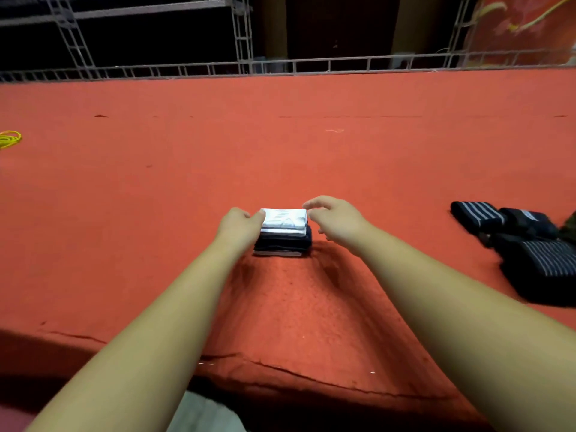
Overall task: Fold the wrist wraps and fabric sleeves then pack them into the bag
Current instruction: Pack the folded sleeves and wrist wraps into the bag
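Red felt table [280, 145], seen from above & behind both bare forearms, which reach fwd from the near edge. Sleeves sit folded in one small stack [282, 241] at mid-table, straight ahead of the person: white sleeve [283, 218] w/ grey pattern on top, black layers under it, a thin white layer at the bottom. Stack rests flat on the felt, edges roughly squared.

L hand [238, 226] is at the stack's left side, thumb tip touching the top sleeve's left edge; its fingers are hidden behind the hand, so can't tell if it grips or just presses. R hand [335, 219] is at the stack's right side, fingers loosely bent w/ tips at the top sleeve's far right corner, thumb just beside the right edge. Can't tell whether it pinches that corner or only touches it. The stack lies between the two hands.

Wraps [530, 241], black w/ thin white stripes, lie rolled in a loose group at the table's right side, well apart from the stack; approx. three or four, the nearest one biggest in view and cut by the frame edge.

Yellow cord [9, 139] lies coiled at the far left edge of view. Metal truss rail [311, 67] runs along the table's far side, dark space behind it. Felt at the near edge is wrinkled & torn in spots.
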The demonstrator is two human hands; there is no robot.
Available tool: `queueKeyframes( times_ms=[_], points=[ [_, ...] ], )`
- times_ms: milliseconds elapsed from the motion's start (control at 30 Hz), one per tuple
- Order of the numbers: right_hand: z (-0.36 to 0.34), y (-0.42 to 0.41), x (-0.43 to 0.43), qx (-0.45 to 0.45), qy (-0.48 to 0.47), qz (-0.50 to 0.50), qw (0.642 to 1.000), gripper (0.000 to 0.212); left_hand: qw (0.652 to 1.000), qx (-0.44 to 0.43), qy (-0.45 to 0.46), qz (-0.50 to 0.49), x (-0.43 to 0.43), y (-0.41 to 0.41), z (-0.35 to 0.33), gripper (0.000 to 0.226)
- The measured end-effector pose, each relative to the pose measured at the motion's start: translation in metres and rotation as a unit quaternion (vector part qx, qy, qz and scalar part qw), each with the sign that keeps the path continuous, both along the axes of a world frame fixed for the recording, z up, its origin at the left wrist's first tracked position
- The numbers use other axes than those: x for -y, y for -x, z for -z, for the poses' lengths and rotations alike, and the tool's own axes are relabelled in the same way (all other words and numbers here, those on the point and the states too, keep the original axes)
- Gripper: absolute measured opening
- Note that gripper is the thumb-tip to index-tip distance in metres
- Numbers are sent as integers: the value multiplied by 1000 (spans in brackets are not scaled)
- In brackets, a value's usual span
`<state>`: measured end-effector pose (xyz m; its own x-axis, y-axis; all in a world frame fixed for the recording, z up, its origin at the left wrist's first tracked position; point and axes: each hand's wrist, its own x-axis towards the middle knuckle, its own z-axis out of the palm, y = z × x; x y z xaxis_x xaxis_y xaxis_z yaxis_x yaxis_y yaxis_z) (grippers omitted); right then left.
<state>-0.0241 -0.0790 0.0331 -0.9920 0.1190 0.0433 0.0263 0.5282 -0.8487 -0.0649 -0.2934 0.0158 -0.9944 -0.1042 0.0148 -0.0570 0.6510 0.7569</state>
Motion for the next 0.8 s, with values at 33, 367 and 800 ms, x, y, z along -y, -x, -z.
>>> queueKeyframes(
  times_ms=[33,367,800],
  points=[
    [2,2,3,-8,-4,-1,1000,29,1000,9,-8,-7,0,4,4,56],
    [22,40,26,-33,-133,-51,989,21,994,88,-48,-48,-7,23,22,84],
    [47,56,20,77,-237,-111,962,73,980,165,-99,58,24,32,38,56]
  ],
)
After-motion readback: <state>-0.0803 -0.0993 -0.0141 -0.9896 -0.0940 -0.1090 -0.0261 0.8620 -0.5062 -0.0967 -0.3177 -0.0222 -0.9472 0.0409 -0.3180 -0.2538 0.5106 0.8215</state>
